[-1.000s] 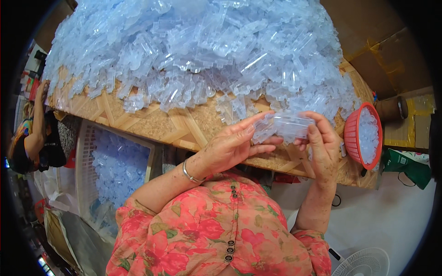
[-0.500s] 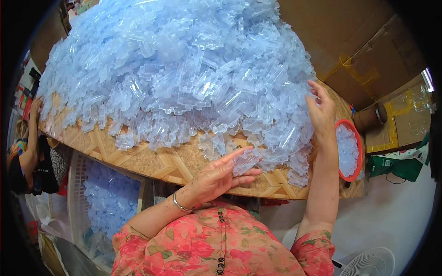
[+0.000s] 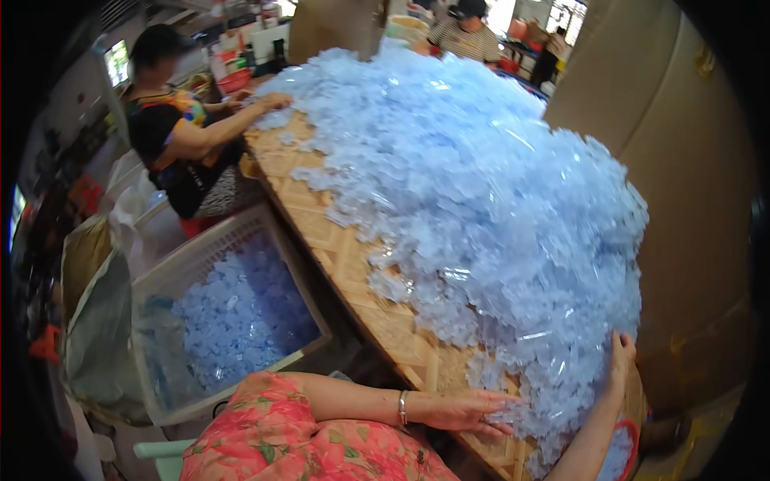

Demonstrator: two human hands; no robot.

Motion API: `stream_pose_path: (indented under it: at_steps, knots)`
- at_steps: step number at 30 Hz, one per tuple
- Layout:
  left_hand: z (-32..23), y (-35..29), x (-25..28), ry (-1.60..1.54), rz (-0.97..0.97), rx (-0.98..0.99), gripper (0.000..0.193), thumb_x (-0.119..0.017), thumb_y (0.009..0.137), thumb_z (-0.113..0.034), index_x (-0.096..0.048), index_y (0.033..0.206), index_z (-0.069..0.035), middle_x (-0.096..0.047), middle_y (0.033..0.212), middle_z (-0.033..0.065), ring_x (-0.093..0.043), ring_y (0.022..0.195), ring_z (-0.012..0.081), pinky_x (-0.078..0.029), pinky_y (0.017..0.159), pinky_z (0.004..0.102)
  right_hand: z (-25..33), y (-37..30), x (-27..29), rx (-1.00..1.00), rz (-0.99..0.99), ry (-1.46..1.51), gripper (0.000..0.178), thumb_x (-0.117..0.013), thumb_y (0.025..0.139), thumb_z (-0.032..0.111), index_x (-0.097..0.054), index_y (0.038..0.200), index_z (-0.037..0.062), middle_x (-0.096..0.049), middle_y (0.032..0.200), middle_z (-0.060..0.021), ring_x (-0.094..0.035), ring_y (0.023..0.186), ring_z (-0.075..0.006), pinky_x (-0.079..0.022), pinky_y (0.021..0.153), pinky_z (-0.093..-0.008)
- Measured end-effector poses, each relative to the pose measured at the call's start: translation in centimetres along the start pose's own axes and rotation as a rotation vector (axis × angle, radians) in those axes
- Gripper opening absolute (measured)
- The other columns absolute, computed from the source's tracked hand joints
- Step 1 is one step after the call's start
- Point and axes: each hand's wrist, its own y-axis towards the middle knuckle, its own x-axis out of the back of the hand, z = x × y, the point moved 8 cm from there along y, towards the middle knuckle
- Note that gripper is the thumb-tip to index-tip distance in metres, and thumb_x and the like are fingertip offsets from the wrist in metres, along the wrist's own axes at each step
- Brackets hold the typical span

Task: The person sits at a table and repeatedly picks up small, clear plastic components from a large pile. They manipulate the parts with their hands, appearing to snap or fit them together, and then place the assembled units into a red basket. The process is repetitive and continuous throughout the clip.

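Observation:
A huge heap of clear bluish plastic pieces (image 3: 489, 200) covers a woven-pattern table (image 3: 337, 240). My left hand (image 3: 469, 411) lies flat at the heap's near edge, fingers spread and touching the loose pieces, a bangle on its wrist. My right hand (image 3: 622, 361) presses open-palmed against the heap's right flank. Neither hand visibly grips a piece. A red basket (image 3: 622, 453) with more clear pieces shows under my right forearm.
A white slatted crate (image 3: 224, 313) holding bluish plastic pieces stands on the floor to my left. A person in a dark patterned top (image 3: 172, 136) works at the table's far left; another person (image 3: 465, 28) stands behind the heap. Brown cardboard (image 3: 682, 200) rises on the right.
The view has swung up and left, showing the crate and co-workers. My left hand no longer holds a clear piece and lies flat; my right hand rests lower on the heap's side.

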Motion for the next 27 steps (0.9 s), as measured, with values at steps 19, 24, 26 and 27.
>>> stream_pose_path:
  at_steps: [19, 24, 26, 27]
  knots:
    - [-1.8, -1.2, -1.9, 0.038, 0.006, -0.095, 0.050, -0.044, 0.104, -0.023, -0.031, 0.151, -0.010, -0.047, 0.141, 0.0087, -0.055, 0.122, 0.0230, -0.047, 0.103, 0.0328, 19.7, -22.1, 2.0, -0.057, -0.025, 0.626, 0.019, -0.058, 0.098, 0.025, -0.057, 0.105, 0.0079, -0.064, 0.087, -0.0028, -0.053, 0.056, -0.0057, -0.042, 0.048, -0.0194]
    - [-2.4, -2.7, -3.1, 0.011, 0.040, -0.109, 0.055, -0.044, 0.103, -0.017, -0.023, 0.153, -0.010, -0.045, 0.144, 0.0121, -0.055, 0.123, 0.0238, -0.046, 0.103, 0.0331, 21.5, -28.0, 0.3, -0.066, 0.031, 0.710, 0.019, -0.059, 0.097, 0.020, -0.056, 0.109, 0.0062, -0.064, 0.087, -0.0059, -0.053, 0.053, -0.0075, -0.043, 0.046, -0.0204]
    - [-2.7, -3.6, -3.7, 0.021, 0.040, -0.110, 0.057, -0.044, 0.103, -0.016, -0.021, 0.154, -0.010, -0.045, 0.144, 0.0129, -0.054, 0.123, 0.0237, -0.046, 0.104, 0.0331, 22.2, -29.5, -0.3, -0.054, 0.056, 0.717, 0.021, -0.059, 0.096, 0.019, -0.056, 0.112, 0.0059, -0.063, 0.087, -0.0064, -0.052, 0.053, -0.0074, -0.042, 0.046, -0.0199]
    - [-2.9, -3.9, -4.0, 0.024, 0.055, -0.123, 0.057, -0.044, 0.103, -0.015, -0.020, 0.154, -0.009, -0.045, 0.144, 0.0134, -0.054, 0.123, 0.0237, -0.045, 0.104, 0.0330, 22.0, -29.8, -0.4, -0.041, 0.060, 0.678, 0.025, -0.059, 0.095, 0.016, -0.055, 0.117, 0.0049, -0.063, 0.086, -0.0066, -0.052, 0.053, -0.0083, -0.042, 0.045, -0.0202]
